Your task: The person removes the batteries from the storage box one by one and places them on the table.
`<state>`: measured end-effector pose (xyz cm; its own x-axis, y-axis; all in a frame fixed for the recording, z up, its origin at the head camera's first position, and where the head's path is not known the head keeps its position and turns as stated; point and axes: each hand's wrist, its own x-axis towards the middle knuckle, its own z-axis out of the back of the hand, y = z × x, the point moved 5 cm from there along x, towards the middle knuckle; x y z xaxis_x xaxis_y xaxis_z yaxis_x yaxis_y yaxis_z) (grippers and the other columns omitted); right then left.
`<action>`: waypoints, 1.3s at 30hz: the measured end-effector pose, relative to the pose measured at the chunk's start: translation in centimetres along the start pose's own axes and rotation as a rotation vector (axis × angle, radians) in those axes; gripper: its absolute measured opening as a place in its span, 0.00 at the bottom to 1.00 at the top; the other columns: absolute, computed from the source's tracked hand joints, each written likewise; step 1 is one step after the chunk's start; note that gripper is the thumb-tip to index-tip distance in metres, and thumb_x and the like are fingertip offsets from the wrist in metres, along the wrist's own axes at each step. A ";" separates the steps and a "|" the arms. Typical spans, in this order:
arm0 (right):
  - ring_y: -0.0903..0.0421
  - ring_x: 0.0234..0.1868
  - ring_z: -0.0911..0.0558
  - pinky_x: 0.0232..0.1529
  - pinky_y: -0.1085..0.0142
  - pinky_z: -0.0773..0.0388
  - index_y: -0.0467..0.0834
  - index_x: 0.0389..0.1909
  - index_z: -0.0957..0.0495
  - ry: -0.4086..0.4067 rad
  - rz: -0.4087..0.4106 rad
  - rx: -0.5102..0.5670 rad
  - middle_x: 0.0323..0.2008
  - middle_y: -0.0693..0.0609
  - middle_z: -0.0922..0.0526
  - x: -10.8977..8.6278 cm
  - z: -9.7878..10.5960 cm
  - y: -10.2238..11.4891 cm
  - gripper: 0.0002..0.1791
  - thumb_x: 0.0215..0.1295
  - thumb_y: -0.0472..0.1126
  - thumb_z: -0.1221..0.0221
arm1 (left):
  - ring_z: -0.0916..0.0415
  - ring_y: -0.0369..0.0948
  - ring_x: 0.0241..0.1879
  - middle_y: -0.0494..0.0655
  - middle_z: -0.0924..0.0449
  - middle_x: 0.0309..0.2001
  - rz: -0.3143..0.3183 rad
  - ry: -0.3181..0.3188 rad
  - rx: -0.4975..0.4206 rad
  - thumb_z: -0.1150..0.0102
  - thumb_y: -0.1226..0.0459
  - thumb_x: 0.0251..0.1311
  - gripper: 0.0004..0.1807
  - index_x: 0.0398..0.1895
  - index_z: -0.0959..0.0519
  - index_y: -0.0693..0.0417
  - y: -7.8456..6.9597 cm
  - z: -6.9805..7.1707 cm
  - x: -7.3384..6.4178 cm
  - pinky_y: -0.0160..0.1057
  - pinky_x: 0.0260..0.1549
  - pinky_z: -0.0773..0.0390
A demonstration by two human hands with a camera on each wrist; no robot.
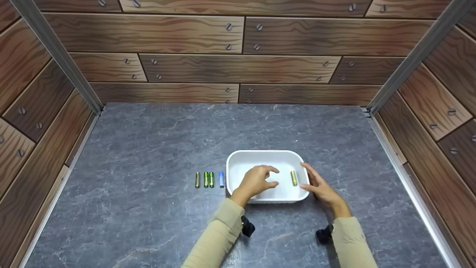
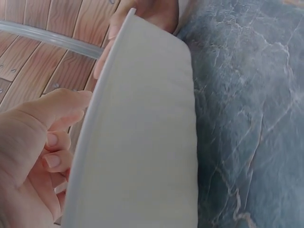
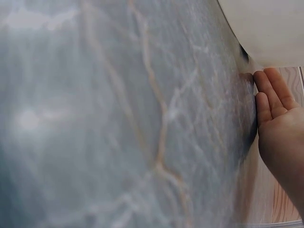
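A white plastic tub [image 1: 266, 198] stands on the grey marbled table. Inside it, toward the right end, lies a gold-green AA-size battery [image 1: 293, 178]. Over the tub's middle is my left hand [image 1: 258, 180], thumb and forefinger apart with nothing between them; the left wrist view has this hand [image 2: 35, 142] beside the rim, its other fingers bent. At the right end my right hand [image 1: 322, 190] holds the tub's rim, thumb and forefinger over the edge. The remaining fingers [image 3: 273, 92] lie along the outside, below the wall.
Left of the tub several batteries lie in a row: a blue one [image 1: 221, 179] closest to the wall, two green ones [image 1: 209, 179] side by side, and a dark gold-green one [image 1: 197, 179] farthest out. Wood-patterned panels [image 1: 238, 67] with metal edge strips enclose the table [image 1: 148, 141].
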<state>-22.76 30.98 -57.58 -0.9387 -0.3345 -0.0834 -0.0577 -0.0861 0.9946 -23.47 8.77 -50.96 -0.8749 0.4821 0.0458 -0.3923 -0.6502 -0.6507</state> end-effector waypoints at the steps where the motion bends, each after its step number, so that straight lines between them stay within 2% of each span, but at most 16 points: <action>1: 0.83 0.62 0.37 0.58 0.83 0.36 0.34 0.75 0.58 0.000 0.004 -0.002 0.75 0.35 0.55 0.0 0.0 0.0 0.47 0.61 0.31 0.40 | 0.36 0.32 0.27 0.53 0.17 0.35 -0.003 -0.001 0.009 0.33 0.56 0.56 0.19 0.51 0.18 0.46 -0.1 -0.2 0.2 0.28 0.28 0.37; 6: 0.79 0.63 0.35 0.58 0.80 0.33 0.37 0.75 0.56 0.002 0.020 0.000 0.69 0.56 0.40 -0.1 0.0 0.0 0.45 0.62 0.32 0.41 | 0.30 0.34 0.31 0.50 0.16 0.37 0.002 0.006 0.018 0.33 0.55 0.56 0.20 0.52 0.19 0.46 -0.6 -1.3 1.1 0.28 0.30 0.32; 8: 0.78 0.63 0.34 0.58 0.79 0.32 0.38 0.75 0.56 0.010 0.026 0.002 0.67 0.60 0.38 -0.2 0.0 0.0 0.45 0.62 0.32 0.41 | 0.26 0.35 0.33 0.48 0.15 0.39 0.009 0.011 0.030 0.33 0.55 0.55 0.20 0.52 0.19 0.46 -0.7 -1.8 1.4 0.29 0.31 0.30; 13: 0.77 0.63 0.34 0.58 0.78 0.31 0.39 0.75 0.55 0.014 0.034 0.008 0.67 0.60 0.38 -0.2 -0.1 0.1 0.44 0.62 0.31 0.42 | 0.20 0.37 0.39 0.45 0.14 0.43 0.026 0.022 0.054 0.33 0.54 0.55 0.21 0.53 0.19 0.46 -1.1 -2.8 2.1 0.30 0.36 0.24; 19: 0.76 0.64 0.34 0.58 0.78 0.31 0.38 0.75 0.54 0.028 0.078 0.032 0.65 0.65 0.35 -0.3 -0.1 0.1 0.43 0.62 0.30 0.42 | 0.18 0.38 0.41 0.44 0.13 0.43 0.052 0.023 0.077 0.32 0.55 0.55 0.21 0.53 0.19 0.45 -1.5 -3.8 2.8 0.32 0.37 0.22; 23: 0.76 0.65 0.35 0.58 0.78 0.31 0.37 0.75 0.56 0.044 0.084 0.033 0.65 0.68 0.35 -0.3 0.0 0.1 0.44 0.63 0.31 0.43 | 0.18 0.37 0.41 0.43 0.13 0.43 0.093 0.031 0.116 0.32 0.54 0.54 0.23 0.55 0.20 0.44 -1.2 -4.4 3.3 0.32 0.38 0.21; 28: 0.76 0.66 0.36 0.59 0.79 0.32 0.36 0.75 0.58 0.026 0.052 0.021 0.66 0.69 0.36 -0.4 0.1 0.1 0.45 0.62 0.32 0.42 | 0.18 0.38 0.45 0.42 0.14 0.46 0.140 0.034 0.170 0.32 0.52 0.53 0.25 0.56 0.21 0.43 -0.9 -5.1 3.8 0.35 0.42 0.21; 34: 0.80 0.63 0.35 0.58 0.81 0.33 0.34 0.74 0.57 -0.004 0.051 0.035 0.62 0.74 0.34 -0.4 0.1 0.2 0.45 0.61 0.30 0.41 | 0.19 0.39 0.51 0.41 0.16 0.52 0.194 0.053 0.189 0.32 0.49 0.52 0.28 0.58 0.23 0.41 -1.4 -5.7 4.3 0.36 0.47 0.20; 39: 0.78 0.62 0.33 0.57 0.80 0.31 0.34 0.74 0.56 0.004 0.067 0.047 0.62 0.72 0.32 -0.3 -0.1 0.2 0.45 0.61 0.30 0.41 | 0.20 0.39 0.53 0.40 0.17 0.54 0.229 0.066 0.220 0.31 0.47 0.51 0.32 0.61 0.25 0.40 -1.6 -6.2 4.5 0.37 0.50 0.20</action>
<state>-22.44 31.03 -57.41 -0.9398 -0.3414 -0.0168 -0.0109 -0.0192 0.9998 -25.05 15.58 -54.40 -0.9301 0.3410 -0.1366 -0.2456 -0.8538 -0.4590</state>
